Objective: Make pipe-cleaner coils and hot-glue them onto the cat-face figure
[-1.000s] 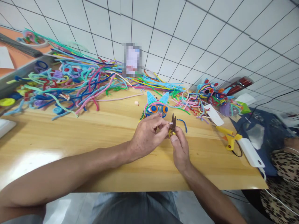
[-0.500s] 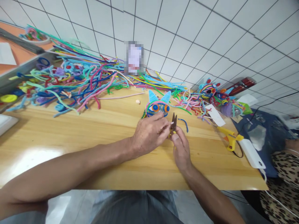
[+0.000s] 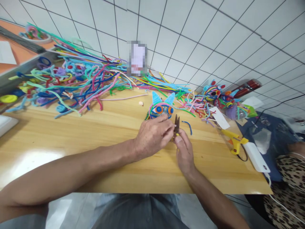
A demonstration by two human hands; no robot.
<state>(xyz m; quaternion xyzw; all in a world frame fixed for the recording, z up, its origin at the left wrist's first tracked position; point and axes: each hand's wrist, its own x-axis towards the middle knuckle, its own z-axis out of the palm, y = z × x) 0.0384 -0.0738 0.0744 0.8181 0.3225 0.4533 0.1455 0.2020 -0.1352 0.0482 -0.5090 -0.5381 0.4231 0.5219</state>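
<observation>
Your left hand (image 3: 152, 135) reaches in from the left with the forearm low over the tabletop (image 3: 95, 143), its fingertips pinched on a short pale piece of pipe cleaner (image 3: 175, 126). Your right hand (image 3: 184, 152) comes up from below, fingers closed around small snips (image 3: 176, 124) that stand upright, blades up, right at the tip of that piece. Both meet just in front of the blue-eared pipe-cleaner face (image 3: 160, 107). Compared with a second ago, your hands sit in nearly the same place and the blades look closer together. Whether the blades touch the piece is too small to make out, and your left fingers hide most of it. A loose blue strand (image 3: 188, 126) lies just right of the snips.
</observation>
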